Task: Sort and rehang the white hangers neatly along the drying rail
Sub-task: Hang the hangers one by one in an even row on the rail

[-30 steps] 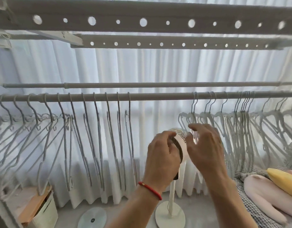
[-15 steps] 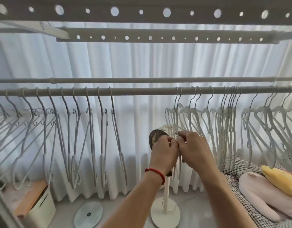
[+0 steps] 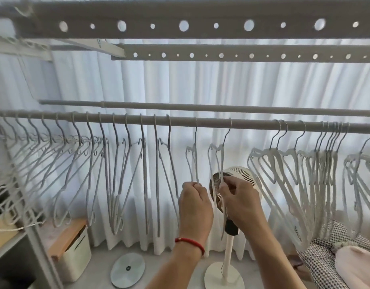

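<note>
A grey drying rail [image 3: 250, 126] runs across the view with white hangers along it. On the left, several hangers [image 3: 117, 174] hang spaced out. On the right, a crowded bunch of hangers [image 3: 317, 174] hangs close together. In the gap between them hang two single hangers. My left hand [image 3: 194, 207], with a red bracelet at the wrist, grips the lower part of the left single hanger [image 3: 193, 161]. My right hand [image 3: 240, 203] pinches the right single hanger [image 3: 218, 159]. Both hooks sit on the rail.
A white standing fan [image 3: 242, 176] is right behind my hands, its base [image 3: 223, 276] on the floor. A round disc [image 3: 127, 268] lies on the floor, beside a white box with a wooden lid [image 3: 73, 247]. Perforated bars [image 3: 200, 26] run overhead. A checked cushion [image 3: 323, 257] lies at right.
My hands were together on the leftmost hangers of the right bunch. Now they are apart, each holding one hanger, and the two hangers stand separated from the bunch in the gap.
</note>
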`<action>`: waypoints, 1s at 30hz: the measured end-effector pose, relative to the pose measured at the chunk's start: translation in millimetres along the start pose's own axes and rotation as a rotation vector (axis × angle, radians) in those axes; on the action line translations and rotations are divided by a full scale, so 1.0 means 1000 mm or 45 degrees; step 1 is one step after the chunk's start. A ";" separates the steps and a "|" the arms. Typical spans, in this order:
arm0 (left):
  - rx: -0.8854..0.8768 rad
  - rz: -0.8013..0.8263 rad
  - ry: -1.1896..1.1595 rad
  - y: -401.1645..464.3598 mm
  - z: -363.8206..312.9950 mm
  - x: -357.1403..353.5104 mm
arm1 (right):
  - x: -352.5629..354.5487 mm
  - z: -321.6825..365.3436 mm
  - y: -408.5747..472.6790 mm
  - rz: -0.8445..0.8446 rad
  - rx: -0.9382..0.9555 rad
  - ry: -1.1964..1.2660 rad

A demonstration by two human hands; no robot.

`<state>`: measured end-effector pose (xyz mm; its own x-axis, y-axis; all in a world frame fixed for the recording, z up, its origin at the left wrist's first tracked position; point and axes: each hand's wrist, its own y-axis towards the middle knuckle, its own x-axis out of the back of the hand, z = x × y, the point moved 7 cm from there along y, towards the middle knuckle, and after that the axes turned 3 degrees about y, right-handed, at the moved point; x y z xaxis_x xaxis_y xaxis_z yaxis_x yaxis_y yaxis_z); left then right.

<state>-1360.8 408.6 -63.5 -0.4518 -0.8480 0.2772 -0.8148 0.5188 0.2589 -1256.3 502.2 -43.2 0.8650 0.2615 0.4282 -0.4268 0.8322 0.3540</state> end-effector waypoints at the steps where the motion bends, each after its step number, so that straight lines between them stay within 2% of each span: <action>1: 0.006 -0.022 -0.015 0.001 0.001 0.003 | -0.003 -0.001 0.001 0.002 0.004 0.005; 13: 0.020 -0.031 -0.050 0.011 0.009 0.016 | -0.018 0.010 0.000 -0.051 0.058 -0.015; 30: -0.001 -0.040 0.087 0.016 0.014 0.030 | -0.039 0.041 -0.005 -0.095 0.146 -0.078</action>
<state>-1392.1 390.1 -64.0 -0.4003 -0.8545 0.3311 -0.8278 0.4921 0.2694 -1298.5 467.6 -28.1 0.8795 0.1676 0.4455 -0.3919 0.7861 0.4779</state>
